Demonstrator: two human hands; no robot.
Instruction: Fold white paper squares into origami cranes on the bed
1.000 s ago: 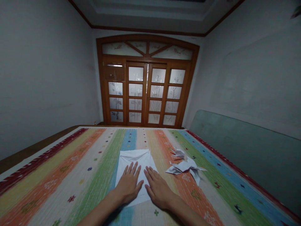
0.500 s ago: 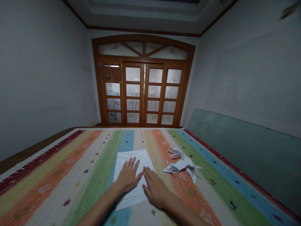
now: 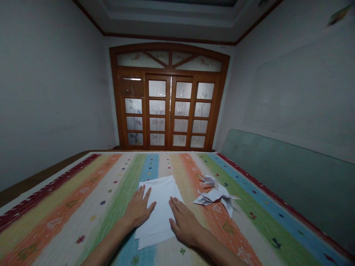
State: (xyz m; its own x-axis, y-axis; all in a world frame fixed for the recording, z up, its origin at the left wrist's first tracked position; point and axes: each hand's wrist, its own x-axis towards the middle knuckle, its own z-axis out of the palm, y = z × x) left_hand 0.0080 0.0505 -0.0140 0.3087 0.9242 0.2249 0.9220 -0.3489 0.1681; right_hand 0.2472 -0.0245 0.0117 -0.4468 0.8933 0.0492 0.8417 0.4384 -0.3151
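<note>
Several white paper sheets [image 3: 159,214] lie overlapped and slightly askew on the striped tablecloth, in the lower middle of the head view. My left hand [image 3: 138,208] rests flat on their left edge, fingers spread and thumb pointing right. On the right edge lies my right hand [image 3: 184,221], palm down, with its fingers stretched out forward and to the left. Neither hand grips anything. Bare paper shows between the two hands. To the right, a folded paper crane [image 3: 217,195] sits on the cloth, with a smaller folded paper crane [image 3: 208,181] just behind it.
The striped tablecloth [image 3: 91,218] covers the wide table. Past its far edge stand wooden doors with glass panes [image 3: 169,111]. A pale green panel [image 3: 283,159] runs along the right wall beside the table.
My left hand has slid left, from the middle of the paper to its left edge, widening the gap between my hands. My right hand has hardly moved.
</note>
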